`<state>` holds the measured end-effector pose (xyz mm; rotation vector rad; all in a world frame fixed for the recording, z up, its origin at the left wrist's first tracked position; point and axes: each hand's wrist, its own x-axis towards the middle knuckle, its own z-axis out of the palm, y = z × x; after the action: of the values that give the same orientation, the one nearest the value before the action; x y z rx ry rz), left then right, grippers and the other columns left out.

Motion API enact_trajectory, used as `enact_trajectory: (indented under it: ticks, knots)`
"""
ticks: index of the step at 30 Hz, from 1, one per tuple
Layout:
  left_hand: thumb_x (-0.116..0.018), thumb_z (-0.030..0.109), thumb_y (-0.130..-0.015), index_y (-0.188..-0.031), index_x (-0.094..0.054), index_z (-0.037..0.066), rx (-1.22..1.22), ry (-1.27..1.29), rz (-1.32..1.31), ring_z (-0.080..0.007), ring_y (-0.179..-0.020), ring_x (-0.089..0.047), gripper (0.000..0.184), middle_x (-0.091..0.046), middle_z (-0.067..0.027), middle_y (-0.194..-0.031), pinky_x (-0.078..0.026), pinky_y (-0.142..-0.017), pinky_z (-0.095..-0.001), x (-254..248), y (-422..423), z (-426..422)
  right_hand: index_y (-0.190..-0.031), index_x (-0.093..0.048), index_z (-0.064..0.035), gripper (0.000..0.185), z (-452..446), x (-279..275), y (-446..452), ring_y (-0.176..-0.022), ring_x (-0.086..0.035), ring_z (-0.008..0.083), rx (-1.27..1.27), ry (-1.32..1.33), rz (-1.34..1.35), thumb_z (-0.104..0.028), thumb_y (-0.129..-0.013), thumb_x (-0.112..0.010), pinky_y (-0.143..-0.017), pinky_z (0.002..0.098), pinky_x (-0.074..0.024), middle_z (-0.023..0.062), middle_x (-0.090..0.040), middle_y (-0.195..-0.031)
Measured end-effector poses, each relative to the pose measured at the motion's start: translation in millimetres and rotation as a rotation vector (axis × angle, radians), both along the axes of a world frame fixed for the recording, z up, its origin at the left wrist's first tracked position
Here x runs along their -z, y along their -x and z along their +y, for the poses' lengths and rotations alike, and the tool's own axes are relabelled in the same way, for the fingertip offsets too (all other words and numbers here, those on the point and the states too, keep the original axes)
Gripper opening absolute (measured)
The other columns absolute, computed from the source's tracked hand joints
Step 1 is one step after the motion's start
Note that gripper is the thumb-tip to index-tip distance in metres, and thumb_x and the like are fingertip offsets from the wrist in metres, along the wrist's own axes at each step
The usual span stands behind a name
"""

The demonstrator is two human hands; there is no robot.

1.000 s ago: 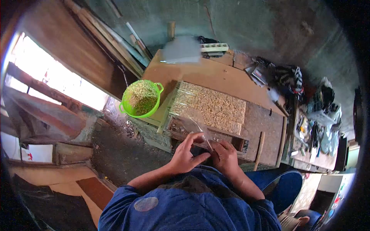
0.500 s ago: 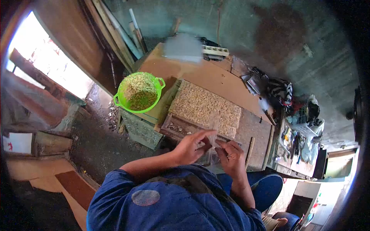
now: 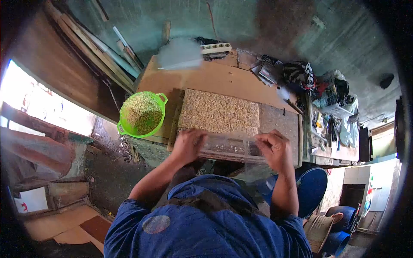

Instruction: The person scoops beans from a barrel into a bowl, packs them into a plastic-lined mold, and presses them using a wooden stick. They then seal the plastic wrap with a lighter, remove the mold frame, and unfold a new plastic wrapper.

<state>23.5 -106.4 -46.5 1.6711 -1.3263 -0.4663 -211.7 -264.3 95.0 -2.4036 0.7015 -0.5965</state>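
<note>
A clear plastic sheet or bag (image 3: 254,160) is stretched between my two hands at the front edge of the table. My left hand (image 3: 187,145) is closed on its left end, fingers curled. On the other side, my right hand (image 3: 275,147) pinches it between thumb and fingers. Just beyond the plastic, a flat layer of pale, chopped-looking pieces (image 3: 219,109) lies on a wooden board (image 3: 279,120). Some loose bits are scattered along the board's near strip, partly seen through the plastic.
Left of the board, a green plastic basket (image 3: 161,124) with handles holds more pale pieces. A whitish stack of plastic (image 3: 180,53) and a power strip (image 3: 216,48) lie at the table's back. Bags and clutter (image 3: 337,103) fill the right side.
My hands have moved apart, the left one to the left and the right one to the right, spreading the plastic between them. The view has shifted too.
</note>
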Motion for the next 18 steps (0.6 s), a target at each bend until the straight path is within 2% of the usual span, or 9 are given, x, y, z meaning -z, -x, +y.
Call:
enact_trajectory:
  ticks: [2,4,6,9,11,14,15,17,18]
  knots:
    - [-0.068,0.010,-0.086,-0.098,-0.071,0.006,-0.129,0.048,-0.208,-0.0321,-0.092,-0.067,0.014,-0.071,-0.0137,-0.095,-0.051,-0.083,-0.0422,-3.8,-21.9,-5.0,-0.096,-0.073,-0.0053,0.017,-14.9,0.9,4.2,-0.084,-0.069,0.0293,0.115,0.043,0.165,-0.011,-0.081,-0.075,-0.073,0.0375,-0.0544,0.0123,-0.069,-0.085]
    - [-0.067,0.010,-0.086,-0.100,-0.071,0.007,-0.198,0.121,-0.321,-0.0312,-0.093,-0.066,0.015,-0.070,-0.0124,-0.095,-0.049,-0.083,-0.0419,-26.2,-34.3,-10.2,-0.097,-0.073,-0.0069,0.016,-34.1,9.1,11.3,-0.084,-0.068,0.0311,0.137,0.097,0.174,-0.012,-0.082,-0.074,-0.074,0.0390,-0.0534,0.0127,-0.069,-0.089]
    - [-0.066,0.009,-0.086,-0.101,-0.070,0.008,-0.261,0.188,-0.430,-0.0303,-0.094,-0.065,0.016,-0.069,-0.0111,-0.095,-0.048,-0.082,-0.0416,-49.2,-39.0,-8.4,-0.096,-0.072,-0.0067,0.014,-45.9,13.6,16.9,-0.084,-0.066,0.0307,0.181,0.359,0.116,-0.014,-0.083,-0.073,-0.074,0.0407,-0.0520,0.0119,-0.069,-0.090]
    - [-0.069,0.008,-0.084,-0.106,-0.073,0.010,-0.391,0.352,-0.553,-0.0278,-0.105,-0.063,0.022,-0.069,-0.0073,-0.106,-0.043,-0.090,-0.0406,-65.4,-33.7,2.5,-0.096,-0.072,-0.0077,0.015,-33.3,17.1,26.3,-0.083,-0.064,0.0301,0.301,0.484,-0.080,-0.010,-0.081,-0.075,-0.074,0.0405,-0.0499,0.0096,-0.067,-0.088]
    - [-0.069,0.008,-0.085,-0.106,-0.074,0.010,-0.381,0.348,-0.578,-0.0278,-0.107,-0.063,0.022,-0.069,-0.0066,-0.107,-0.042,-0.093,-0.0405,-57.7,-23.1,16.3,-0.099,-0.073,-0.0095,0.022,-23.5,28.9,43.0,-0.084,-0.063,0.0291,0.362,0.605,-0.169,-0.003,-0.078,-0.075,-0.076,0.0393,-0.0475,0.0084,-0.066,-0.089]
    - [-0.070,0.008,-0.085,-0.108,-0.075,0.013,-0.359,0.281,-0.583,-0.0282,-0.117,-0.059,0.025,-0.068,-0.0044,-0.115,-0.039,-0.099,-0.0409,-29.1,-3.1,43.3,-0.100,-0.073,-0.0104,0.020,0.8,58.7,69.4,-0.087,-0.062,0.0274,0.380,0.565,-0.100,-0.004,-0.081,-0.073,-0.079,0.0387,-0.0446,0.0076,-0.065,-0.090]
    - [-0.069,0.009,-0.085,-0.110,-0.076,0.015,-0.354,0.217,-0.568,-0.0285,-0.121,-0.057,0.026,-0.066,-0.0041,-0.119,-0.038,-0.100,-0.0416,-17.0,4.1,50.0,-0.101,-0.073,-0.0108,0.019,7.9,73.5,78.2,-0.093,-0.061,0.0262,0.364,0.499,-0.090,-0.006,-0.082,-0.072,-0.085,0.0390,-0.0410,0.0059,-0.064,-0.092]
    - [-0.068,0.011,-0.086,-0.113,-0.076,0.020,-0.324,0.057,-0.522,-0.0296,-0.132,-0.048,0.029,-0.061,-0.0032,-0.130,-0.033,-0.106,-0.0449,9.7,17.1,65.6,-0.100,-0.073,-0.0113,0.018,19.5,96.1,86.4,-0.095,-0.061,0.0264,0.385,0.478,-0.042,-0.007,-0.083,-0.071,-0.086,0.0395,-0.0400,0.0056,-0.065,-0.094]
    - [-0.068,0.011,-0.086,-0.113,-0.076,0.020,-0.314,0.049,-0.520,-0.0296,-0.132,-0.048,0.029,-0.061,-0.0032,-0.130,-0.033,-0.106,-0.0449,20.5,21.2,70.8,-0.100,-0.074,-0.0118,0.018,24.9,108.0,90.5,-0.097,-0.062,0.0266,0.401,0.467,0.000,-0.008,-0.083,-0.071,-0.087,0.0400,-0.0391,0.0052,-0.065,-0.097]
